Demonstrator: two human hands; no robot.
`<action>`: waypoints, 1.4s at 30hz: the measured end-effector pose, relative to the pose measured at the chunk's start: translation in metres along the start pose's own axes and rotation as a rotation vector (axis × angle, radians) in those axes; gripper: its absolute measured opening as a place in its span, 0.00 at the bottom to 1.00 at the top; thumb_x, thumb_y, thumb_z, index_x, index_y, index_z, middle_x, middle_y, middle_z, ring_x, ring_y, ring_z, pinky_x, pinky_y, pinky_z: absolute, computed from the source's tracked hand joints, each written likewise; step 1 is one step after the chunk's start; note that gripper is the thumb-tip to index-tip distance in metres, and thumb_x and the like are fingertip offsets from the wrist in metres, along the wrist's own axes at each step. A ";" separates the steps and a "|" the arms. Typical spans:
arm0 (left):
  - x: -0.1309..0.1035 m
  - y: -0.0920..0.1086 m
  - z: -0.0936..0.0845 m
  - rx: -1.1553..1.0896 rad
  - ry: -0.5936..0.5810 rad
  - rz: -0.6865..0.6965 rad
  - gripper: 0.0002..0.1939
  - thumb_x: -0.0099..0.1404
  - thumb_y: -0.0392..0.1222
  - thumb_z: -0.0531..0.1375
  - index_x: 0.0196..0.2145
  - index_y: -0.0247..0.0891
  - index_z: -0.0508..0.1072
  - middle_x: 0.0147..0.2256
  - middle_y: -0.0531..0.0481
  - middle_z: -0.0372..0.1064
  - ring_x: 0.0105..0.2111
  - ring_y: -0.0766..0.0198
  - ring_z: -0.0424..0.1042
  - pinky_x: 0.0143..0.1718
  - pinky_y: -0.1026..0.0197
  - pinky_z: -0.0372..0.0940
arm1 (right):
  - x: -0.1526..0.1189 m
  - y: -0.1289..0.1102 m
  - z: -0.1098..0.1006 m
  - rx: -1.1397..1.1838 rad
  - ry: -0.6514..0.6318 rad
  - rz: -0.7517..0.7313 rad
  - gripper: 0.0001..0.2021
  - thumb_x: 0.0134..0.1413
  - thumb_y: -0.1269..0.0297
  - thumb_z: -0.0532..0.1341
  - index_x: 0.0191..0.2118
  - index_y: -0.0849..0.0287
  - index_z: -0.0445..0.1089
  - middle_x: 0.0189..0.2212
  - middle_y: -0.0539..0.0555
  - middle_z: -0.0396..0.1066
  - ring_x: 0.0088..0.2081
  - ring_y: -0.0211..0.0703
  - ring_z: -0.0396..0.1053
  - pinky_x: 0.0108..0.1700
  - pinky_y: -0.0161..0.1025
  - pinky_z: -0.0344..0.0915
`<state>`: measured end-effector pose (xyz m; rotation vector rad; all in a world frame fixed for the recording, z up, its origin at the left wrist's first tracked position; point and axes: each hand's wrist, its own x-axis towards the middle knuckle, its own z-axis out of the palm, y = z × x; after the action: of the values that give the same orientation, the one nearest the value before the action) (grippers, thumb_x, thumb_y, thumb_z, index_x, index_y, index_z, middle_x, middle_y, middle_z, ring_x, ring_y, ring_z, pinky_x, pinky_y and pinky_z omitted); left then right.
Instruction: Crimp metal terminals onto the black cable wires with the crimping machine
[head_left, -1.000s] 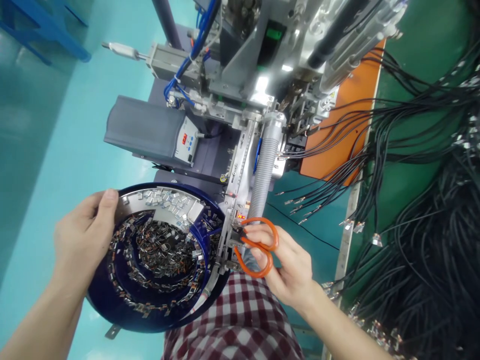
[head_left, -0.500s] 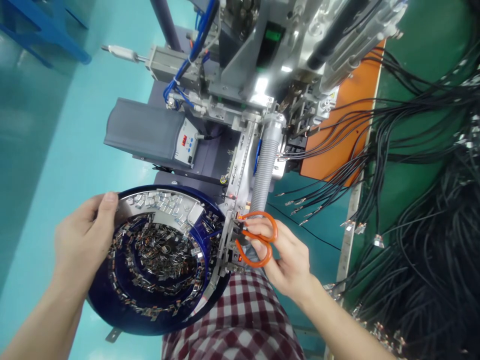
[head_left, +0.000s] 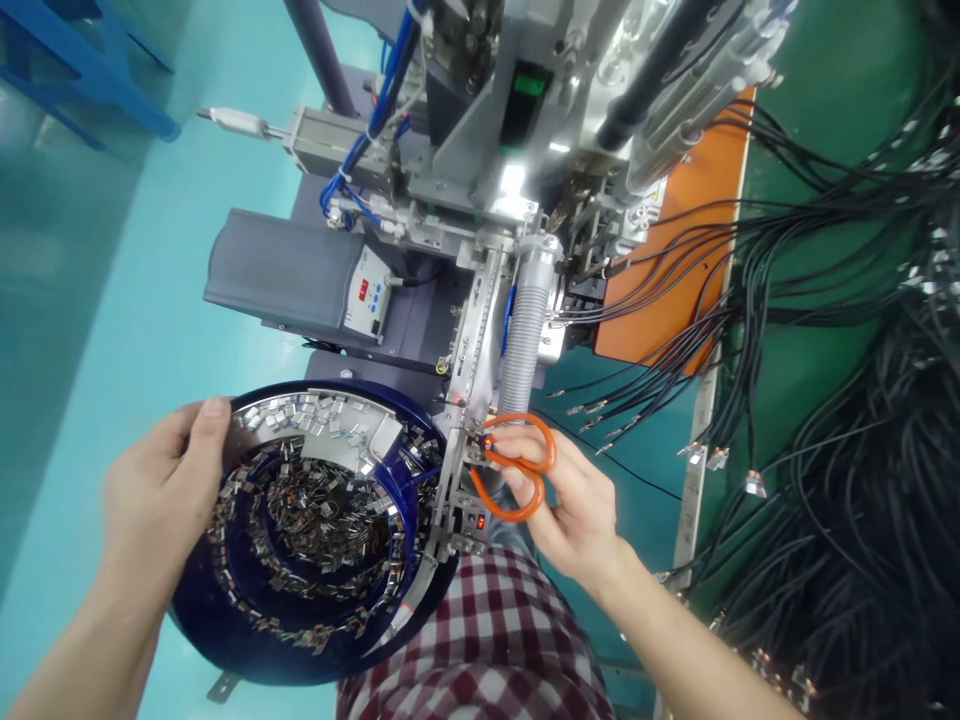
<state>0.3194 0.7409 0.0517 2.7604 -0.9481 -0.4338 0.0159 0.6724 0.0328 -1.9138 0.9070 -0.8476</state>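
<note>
My left hand is closed on the left rim of a dark blue feeder bowl, thumb on top of the edge. Inside the bowl lie many small metal terminals, heaped in the middle and strung along the spiral ledge. My right hand holds orange-handled scissors, with fingers at the two loops. The scissors point left at the metal feed rail by the bowl's right side. Their blades are hidden or too small to make out.
A grey control box with a red display stands behind the bowl. Ahead is the machine, with a ribbed grey hose. Black cables with metal ends cross an orange plate and pile up at right. A checked garment covers my lap.
The view has shifted slightly, so the machine sits a little further left. Both hands keep their places, and the scissors remain beside the rail with a slight change of angle.
</note>
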 end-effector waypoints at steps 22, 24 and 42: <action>0.004 -0.008 0.001 0.006 -0.010 0.013 0.21 0.64 0.57 0.47 0.39 0.43 0.73 0.37 0.49 0.74 0.41 0.53 0.71 0.39 0.57 0.62 | 0.004 -0.008 -0.008 -0.058 0.112 -0.010 0.16 0.53 0.78 0.57 0.48 0.58 0.67 0.42 0.58 0.72 0.45 0.49 0.70 0.47 0.47 0.70; 0.004 -0.009 0.001 0.006 -0.021 0.011 0.22 0.64 0.57 0.48 0.41 0.43 0.73 0.38 0.48 0.74 0.42 0.53 0.71 0.40 0.58 0.61 | -0.004 -0.012 -0.012 -0.033 0.128 0.023 0.17 0.53 0.78 0.57 0.48 0.58 0.67 0.42 0.58 0.71 0.45 0.50 0.70 0.46 0.48 0.70; 0.010 -0.023 -0.007 0.025 -0.150 0.270 0.27 0.65 0.60 0.43 0.42 0.41 0.74 0.36 0.45 0.75 0.38 0.50 0.71 0.38 0.55 0.63 | -0.269 -0.070 -0.062 -0.543 0.034 0.710 0.12 0.58 0.58 0.53 0.41 0.58 0.68 0.36 0.57 0.74 0.34 0.46 0.74 0.34 0.37 0.72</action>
<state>0.3426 0.7528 0.0501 2.5969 -1.3473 -0.5913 -0.1534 0.8991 0.0637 -1.7837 1.8267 -0.2114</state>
